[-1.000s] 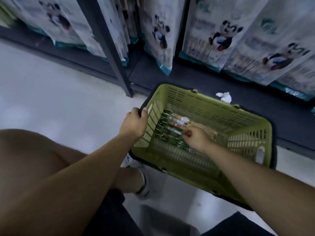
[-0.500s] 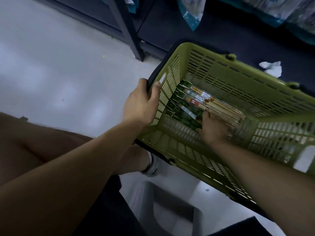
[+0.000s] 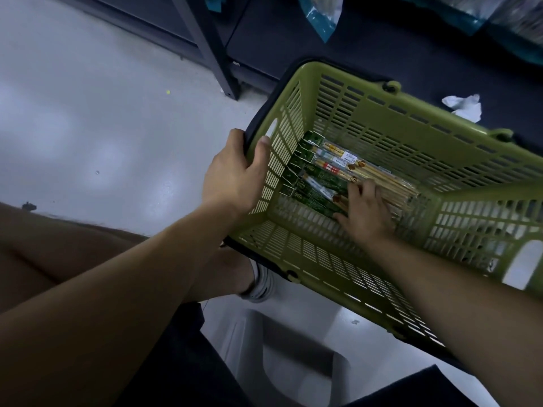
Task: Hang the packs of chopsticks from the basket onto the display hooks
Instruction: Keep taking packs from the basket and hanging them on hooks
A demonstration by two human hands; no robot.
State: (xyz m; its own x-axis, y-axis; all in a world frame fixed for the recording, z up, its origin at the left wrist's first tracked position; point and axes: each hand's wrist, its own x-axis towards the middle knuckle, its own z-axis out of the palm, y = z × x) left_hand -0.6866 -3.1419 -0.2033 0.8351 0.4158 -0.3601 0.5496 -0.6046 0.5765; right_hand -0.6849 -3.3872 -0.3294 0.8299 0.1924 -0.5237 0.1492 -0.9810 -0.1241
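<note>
Pale floor (image 3: 102, 127), grey stool (image 3: 293, 342) nearest. Left hand (image 3: 235, 177) grips the left end rim of the green basket (image 3: 411, 133), which looks tipped up. Right hand (image 3: 367, 212) lies flat, fingers extended, on the packs of chopsticks (image 3: 320, 174) heaped on the basket bottom; nothing pinched yet. Risk: glossy overlapping packs, so several may lift together or slide away. Display hooks not in view; dark shelf base (image 3: 382, 39) beyond.

Floor (image 3: 88, 127): pale grey, glossy.
Crumpled paper (image 3: 462, 105): white, lying on the dark shelf base (image 3: 293, 39).
Stool (image 3: 282, 356): grey plastic.
</note>
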